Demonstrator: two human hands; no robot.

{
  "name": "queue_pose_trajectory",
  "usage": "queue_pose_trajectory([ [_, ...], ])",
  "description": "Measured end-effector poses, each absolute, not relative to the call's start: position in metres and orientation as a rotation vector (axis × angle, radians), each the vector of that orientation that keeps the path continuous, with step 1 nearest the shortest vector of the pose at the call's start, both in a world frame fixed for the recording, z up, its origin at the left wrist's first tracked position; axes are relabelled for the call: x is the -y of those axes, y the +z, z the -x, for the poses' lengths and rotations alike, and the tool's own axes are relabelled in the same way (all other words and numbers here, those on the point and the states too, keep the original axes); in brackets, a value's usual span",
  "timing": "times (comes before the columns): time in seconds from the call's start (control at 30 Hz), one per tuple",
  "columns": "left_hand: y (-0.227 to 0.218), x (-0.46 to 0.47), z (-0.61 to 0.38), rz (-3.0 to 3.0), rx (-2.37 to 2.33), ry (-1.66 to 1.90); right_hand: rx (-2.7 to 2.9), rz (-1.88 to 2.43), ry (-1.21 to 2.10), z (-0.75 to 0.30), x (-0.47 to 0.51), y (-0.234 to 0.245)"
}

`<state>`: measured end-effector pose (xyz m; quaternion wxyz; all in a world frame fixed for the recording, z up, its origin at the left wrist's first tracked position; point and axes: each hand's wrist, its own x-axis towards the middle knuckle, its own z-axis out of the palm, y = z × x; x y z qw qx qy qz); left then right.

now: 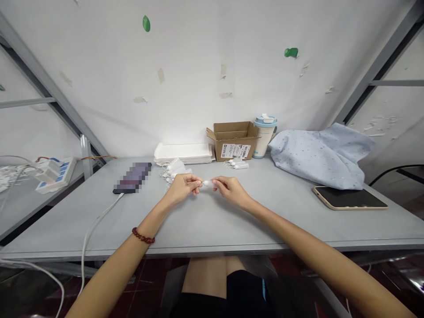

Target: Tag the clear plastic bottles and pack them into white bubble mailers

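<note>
while the left hand (185,187) and right hand (231,190) pinch a small white piece (207,183) between them above the tabletop (212,225), light, even pressure should best keep it steady.

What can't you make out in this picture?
In the head view:
White piece: too small; left hand and right hand cover its ends.
White pile: partly behind the left hand.
Cabled phone: screen pixelated.
Cardboard box: bottom behind front wall.
Label: print too small.
Other phone: blue cloth covers part.
</note>
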<state>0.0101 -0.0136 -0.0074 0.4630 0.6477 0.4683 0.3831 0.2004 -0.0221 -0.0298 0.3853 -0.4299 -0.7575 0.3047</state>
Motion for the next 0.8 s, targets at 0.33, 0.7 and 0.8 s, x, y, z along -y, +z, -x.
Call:
queue_pose_trajectory([
  [0.33, -0.005, 0.015, -0.011, -1.611, -1.140, 0.912, 1.973, 1.095, 0.764, -0.204, 0.020, -0.026],
  [0.7, 0.001, 0.004, 0.013, -1.461, -1.121, 1.250, 1.841, 1.080, 0.808, -0.221, 0.006, -0.023],
  [0.8, 0.004, -0.003, 0.030, -1.398, -1.211, 1.424, 1.802, 1.161, 0.659, -0.235, -0.007, -0.026],
])
